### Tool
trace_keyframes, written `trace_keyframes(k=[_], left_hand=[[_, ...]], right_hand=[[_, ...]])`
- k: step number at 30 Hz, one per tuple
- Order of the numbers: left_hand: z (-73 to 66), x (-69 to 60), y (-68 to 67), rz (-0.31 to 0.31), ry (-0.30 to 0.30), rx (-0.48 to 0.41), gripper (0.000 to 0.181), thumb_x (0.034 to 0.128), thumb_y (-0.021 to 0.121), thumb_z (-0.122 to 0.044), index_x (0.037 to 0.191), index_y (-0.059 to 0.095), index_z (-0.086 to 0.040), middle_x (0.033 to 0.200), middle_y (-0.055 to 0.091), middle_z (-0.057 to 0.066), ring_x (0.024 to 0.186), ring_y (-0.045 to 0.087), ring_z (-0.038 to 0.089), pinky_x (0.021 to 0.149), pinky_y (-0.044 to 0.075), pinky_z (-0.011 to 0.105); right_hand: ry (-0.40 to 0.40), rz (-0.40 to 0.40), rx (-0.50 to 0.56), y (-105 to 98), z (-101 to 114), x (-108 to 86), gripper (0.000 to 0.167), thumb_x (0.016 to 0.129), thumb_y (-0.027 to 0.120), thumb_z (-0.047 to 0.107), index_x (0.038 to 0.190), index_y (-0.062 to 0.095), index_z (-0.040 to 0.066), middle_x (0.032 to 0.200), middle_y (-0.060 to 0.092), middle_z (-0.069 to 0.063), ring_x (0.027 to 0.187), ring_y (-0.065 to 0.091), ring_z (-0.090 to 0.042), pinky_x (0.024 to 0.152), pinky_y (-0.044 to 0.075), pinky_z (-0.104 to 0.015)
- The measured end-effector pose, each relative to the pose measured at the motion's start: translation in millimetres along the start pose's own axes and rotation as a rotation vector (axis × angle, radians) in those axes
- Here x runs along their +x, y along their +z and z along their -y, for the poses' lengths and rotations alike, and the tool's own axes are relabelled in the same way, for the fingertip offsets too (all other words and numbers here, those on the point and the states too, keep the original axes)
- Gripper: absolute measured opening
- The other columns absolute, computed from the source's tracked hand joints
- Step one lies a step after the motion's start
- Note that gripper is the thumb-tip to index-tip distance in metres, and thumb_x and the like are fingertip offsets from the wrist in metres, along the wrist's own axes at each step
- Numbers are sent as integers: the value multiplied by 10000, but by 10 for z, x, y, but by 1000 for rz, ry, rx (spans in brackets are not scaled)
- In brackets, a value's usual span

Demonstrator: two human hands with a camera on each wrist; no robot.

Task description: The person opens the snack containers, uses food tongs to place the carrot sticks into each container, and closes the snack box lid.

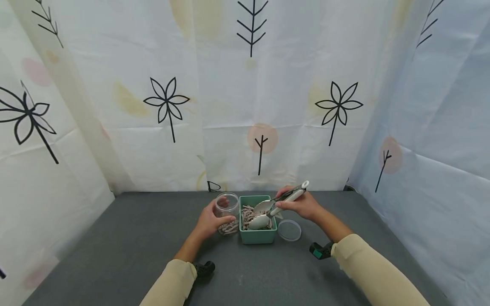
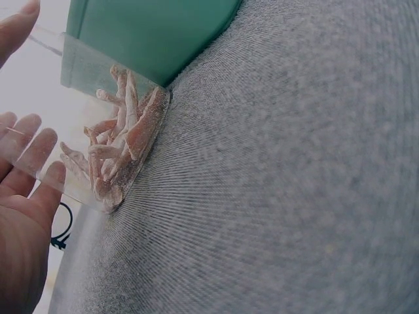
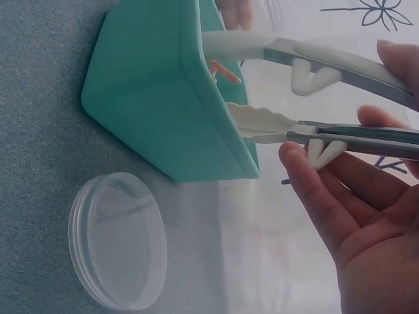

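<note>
My left hand (image 1: 212,220) grips a clear jar (image 1: 227,205) around its side; pale brownish twisted sticks (image 2: 118,134) lie in its bottom. Touching or close to the jar is a green box (image 1: 258,237) holding many similar sticks (image 1: 249,214). In my right hand (image 1: 300,205) are white and grey tongs (image 1: 292,196), pinched between thumb and fingers, their two scoop heads apart and down in the box. The right wrist view shows the tongs (image 3: 357,72) from the side, with my right hand (image 3: 373,222) around the handles. The tips are partly hidden by the box wall.
A clear round lid (image 1: 289,230) lies flat on the dark grey table (image 1: 245,276), just right of the green box. Behind the table hangs a white curtain (image 1: 229,85) with leaf prints, and more curtain stands at both sides.
</note>
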State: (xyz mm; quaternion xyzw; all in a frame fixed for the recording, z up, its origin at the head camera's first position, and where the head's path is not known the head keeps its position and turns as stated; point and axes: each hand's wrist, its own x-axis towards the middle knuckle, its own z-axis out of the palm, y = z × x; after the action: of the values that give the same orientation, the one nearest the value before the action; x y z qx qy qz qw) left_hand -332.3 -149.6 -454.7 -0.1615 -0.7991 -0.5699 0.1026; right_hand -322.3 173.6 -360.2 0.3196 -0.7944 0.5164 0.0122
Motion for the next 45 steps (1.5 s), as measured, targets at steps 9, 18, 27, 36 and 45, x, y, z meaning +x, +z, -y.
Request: trace_keyframes(k=[9, 18, 27, 36, 45], left_hand=[[-96, -31, -9, 9, 10, -15, 680, 773, 838, -112, 1360, 508, -19, 1314, 563, 228, 1211, 532, 349, 972, 407, 525], [-13, -5, 6, 7, 6, -9, 709, 758, 853, -151, 1367, 509, -31, 1300, 591, 155, 1205, 544, 305, 972, 419, 499], [-7, 9, 8, 8, -13, -22, 717, 766, 848, -166, 1378, 501, -32, 1311, 581, 173, 1208, 542, 299, 972, 420, 494], [-8, 3, 8, 4, 9, -5, 716, 765, 850, -176, 1367, 501, -6, 1293, 592, 166, 1190, 550, 308, 961, 424, 504], [-59, -26, 2, 7, -14, -21, 676, 778, 830, -99, 1367, 504, -30, 1316, 564, 208, 1212, 531, 336, 978, 409, 516]], right_hand=[[3, -42, 75, 69, 239, -48, 222, 883, 669, -43, 1041, 599, -182, 976, 612, -292, 796, 678, -332, 710, 522, -561], [-9, -97, 117, 94, 236, -80, 211, 875, 669, -60, 1025, 600, -191, 953, 612, -298, 790, 675, -400, 677, 511, -577], [-61, -117, 117, 81, 252, -84, 197, 879, 654, -80, 1017, 596, -208, 916, 615, -304, 731, 680, -364, 647, 528, -540], [-94, -160, 98, 65, 315, -71, 181, 894, 629, -88, 1012, 591, -219, 900, 618, -310, 745, 682, -376, 638, 545, -497], [-83, -205, 116, 87, 314, -65, 196, 893, 634, -83, 1026, 585, -219, 913, 615, -279, 769, 687, -336, 668, 540, -505]])
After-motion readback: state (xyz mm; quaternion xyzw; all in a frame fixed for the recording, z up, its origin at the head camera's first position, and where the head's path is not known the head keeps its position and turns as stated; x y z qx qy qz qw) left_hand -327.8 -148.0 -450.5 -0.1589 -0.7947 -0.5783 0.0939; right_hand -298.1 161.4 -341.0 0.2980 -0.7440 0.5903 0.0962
